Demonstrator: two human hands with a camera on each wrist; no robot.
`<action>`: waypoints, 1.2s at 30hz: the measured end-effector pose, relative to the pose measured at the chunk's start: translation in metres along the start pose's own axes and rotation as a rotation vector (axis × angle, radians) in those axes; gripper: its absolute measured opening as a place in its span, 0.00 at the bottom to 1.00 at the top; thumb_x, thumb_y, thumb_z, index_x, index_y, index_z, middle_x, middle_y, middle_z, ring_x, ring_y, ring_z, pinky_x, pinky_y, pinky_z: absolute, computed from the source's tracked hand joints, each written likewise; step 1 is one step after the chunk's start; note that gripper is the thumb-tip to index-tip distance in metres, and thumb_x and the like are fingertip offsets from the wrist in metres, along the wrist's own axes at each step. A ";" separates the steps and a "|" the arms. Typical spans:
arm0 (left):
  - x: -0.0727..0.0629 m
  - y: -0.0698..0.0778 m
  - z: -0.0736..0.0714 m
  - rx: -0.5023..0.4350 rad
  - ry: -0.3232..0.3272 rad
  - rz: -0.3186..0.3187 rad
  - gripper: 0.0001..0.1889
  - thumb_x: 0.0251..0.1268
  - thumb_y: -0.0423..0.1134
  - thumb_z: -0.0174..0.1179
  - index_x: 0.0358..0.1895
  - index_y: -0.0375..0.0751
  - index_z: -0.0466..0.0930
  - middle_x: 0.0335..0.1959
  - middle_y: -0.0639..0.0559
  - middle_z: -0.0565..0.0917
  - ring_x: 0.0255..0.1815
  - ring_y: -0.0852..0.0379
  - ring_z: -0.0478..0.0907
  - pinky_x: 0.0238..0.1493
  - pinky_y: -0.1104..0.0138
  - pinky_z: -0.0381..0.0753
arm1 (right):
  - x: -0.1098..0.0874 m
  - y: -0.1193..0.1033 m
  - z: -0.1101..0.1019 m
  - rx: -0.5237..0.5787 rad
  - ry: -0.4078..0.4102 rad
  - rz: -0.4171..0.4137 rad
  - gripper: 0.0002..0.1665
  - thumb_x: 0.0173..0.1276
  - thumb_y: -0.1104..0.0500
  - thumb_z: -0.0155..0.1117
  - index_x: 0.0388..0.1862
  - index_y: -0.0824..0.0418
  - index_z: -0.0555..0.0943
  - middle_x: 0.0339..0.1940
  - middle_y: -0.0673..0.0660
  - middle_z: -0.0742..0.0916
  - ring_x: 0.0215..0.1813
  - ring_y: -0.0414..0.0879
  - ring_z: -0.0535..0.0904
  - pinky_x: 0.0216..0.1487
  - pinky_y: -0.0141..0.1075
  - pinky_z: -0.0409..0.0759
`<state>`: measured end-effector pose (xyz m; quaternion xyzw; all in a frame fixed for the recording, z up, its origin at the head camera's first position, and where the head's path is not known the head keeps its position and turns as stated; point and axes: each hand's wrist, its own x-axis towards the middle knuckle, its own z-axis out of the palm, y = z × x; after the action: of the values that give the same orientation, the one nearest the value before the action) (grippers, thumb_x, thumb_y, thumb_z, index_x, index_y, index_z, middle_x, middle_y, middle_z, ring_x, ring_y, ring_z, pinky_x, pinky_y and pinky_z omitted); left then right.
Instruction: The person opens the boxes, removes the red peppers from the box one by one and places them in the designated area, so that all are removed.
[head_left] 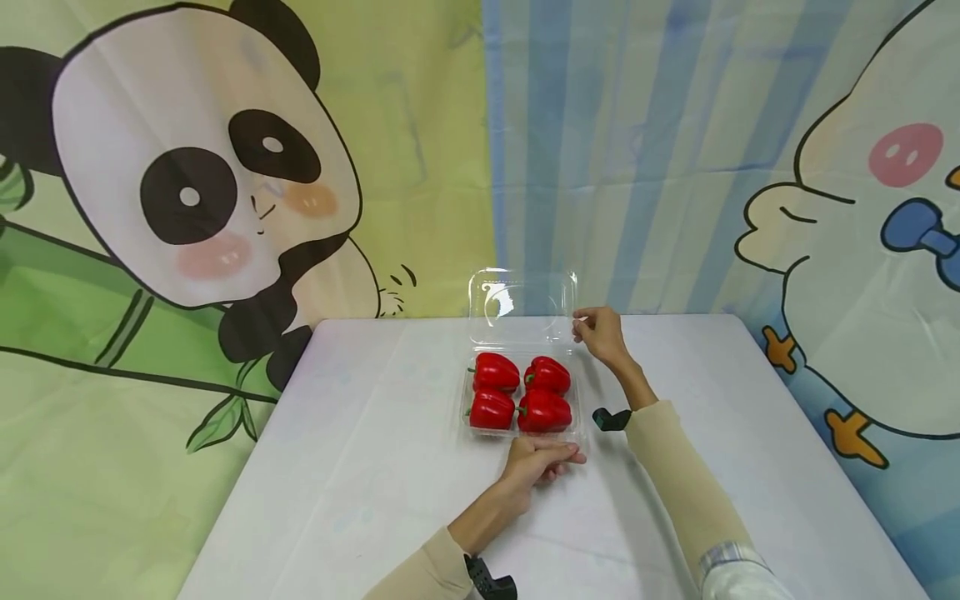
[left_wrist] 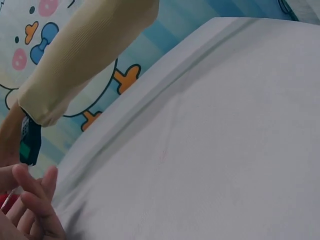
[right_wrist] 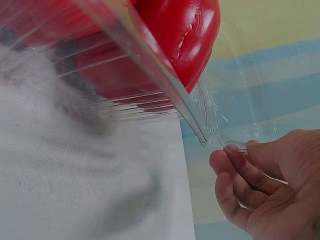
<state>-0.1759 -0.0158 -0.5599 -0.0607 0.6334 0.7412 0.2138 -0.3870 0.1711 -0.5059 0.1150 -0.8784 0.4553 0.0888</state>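
Several red bell peppers [head_left: 545, 411] lie in the base of a clear plastic clamshell box [head_left: 468, 427], whose hinged lid [head_left: 525, 332] stands raised behind them. My right hand [head_left: 602, 335] pinches the lid's right edge between thumb and fingertips; the right wrist view shows this hand [right_wrist: 270, 185] at the clear rim, beside a glossy pepper [right_wrist: 185, 40]. At the box's front edge, my left hand [head_left: 531, 467] pinches the rim with thumb and index finger. Only part of the left hand [left_wrist: 35, 205] shows in the left wrist view, with a bit of red behind it.
The box stands on a white-covered table [head_left: 375, 475], towards its far edge. Behind hangs a cartoon curtain [head_left: 420, 167] with a panda and a white bird. Each wrist carries a dark camera mount [head_left: 611, 419].
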 end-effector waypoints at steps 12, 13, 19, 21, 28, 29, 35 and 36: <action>-0.037 0.039 -0.089 0.380 -0.449 0.052 0.17 0.80 0.46 0.67 0.41 0.33 0.94 0.30 0.51 0.93 0.22 0.64 0.76 0.26 0.74 0.74 | -0.006 0.008 0.003 0.005 -0.012 0.065 0.18 0.85 0.65 0.59 0.63 0.76 0.84 0.40 0.74 0.91 0.38 0.64 0.90 0.34 0.29 0.78; -0.040 0.046 -0.097 0.395 -0.450 0.081 0.17 0.82 0.45 0.65 0.41 0.32 0.93 0.29 0.51 0.92 0.22 0.64 0.77 0.27 0.74 0.75 | -0.007 0.008 0.003 0.009 -0.014 0.067 0.18 0.85 0.65 0.59 0.63 0.76 0.84 0.40 0.74 0.91 0.39 0.64 0.90 0.35 0.29 0.78; -0.050 0.078 -0.136 0.333 -0.089 0.252 0.21 0.86 0.43 0.59 0.37 0.27 0.87 0.24 0.52 0.86 0.22 0.61 0.78 0.27 0.74 0.78 | -0.008 0.010 0.003 0.044 -0.026 0.089 0.19 0.85 0.63 0.59 0.64 0.75 0.84 0.41 0.73 0.91 0.39 0.62 0.90 0.38 0.28 0.80; -0.049 0.080 -0.143 0.312 0.139 0.305 0.20 0.85 0.43 0.61 0.36 0.27 0.87 0.24 0.50 0.86 0.21 0.58 0.80 0.27 0.74 0.77 | -0.008 0.009 0.003 0.057 -0.027 0.096 0.19 0.85 0.63 0.59 0.65 0.75 0.84 0.42 0.73 0.91 0.38 0.60 0.91 0.37 0.26 0.81; -0.034 0.061 -0.149 0.585 0.597 0.299 0.14 0.78 0.45 0.69 0.39 0.35 0.92 0.31 0.43 0.93 0.32 0.44 0.93 0.37 0.66 0.76 | -0.008 0.011 0.003 0.094 -0.036 0.122 0.20 0.85 0.63 0.60 0.66 0.75 0.83 0.43 0.73 0.90 0.40 0.62 0.90 0.38 0.25 0.82; -0.033 0.058 -0.149 0.601 0.589 0.287 0.14 0.77 0.45 0.70 0.39 0.35 0.93 0.30 0.43 0.93 0.32 0.44 0.93 0.36 0.65 0.76 | -0.008 0.011 0.004 0.098 -0.041 0.124 0.20 0.86 0.63 0.60 0.67 0.75 0.83 0.42 0.72 0.90 0.41 0.63 0.90 0.39 0.25 0.82; -0.028 0.053 -0.146 0.557 0.539 0.280 0.12 0.73 0.41 0.73 0.36 0.33 0.93 0.25 0.46 0.92 0.29 0.45 0.92 0.29 0.69 0.76 | -0.008 0.011 0.005 0.112 -0.049 0.102 0.20 0.85 0.63 0.60 0.67 0.76 0.82 0.41 0.73 0.89 0.42 0.68 0.90 0.39 0.26 0.81; -0.028 0.053 -0.146 0.545 0.536 0.283 0.11 0.72 0.40 0.73 0.36 0.33 0.93 0.25 0.46 0.92 0.28 0.46 0.92 0.28 0.70 0.76 | -0.008 0.012 0.005 0.113 -0.047 0.097 0.20 0.85 0.63 0.60 0.66 0.77 0.82 0.41 0.74 0.90 0.42 0.68 0.90 0.39 0.27 0.81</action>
<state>-0.1979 -0.1687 -0.5291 -0.1051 0.8421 0.5261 -0.0545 -0.3827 0.1743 -0.5200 0.0876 -0.8578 0.5050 0.0396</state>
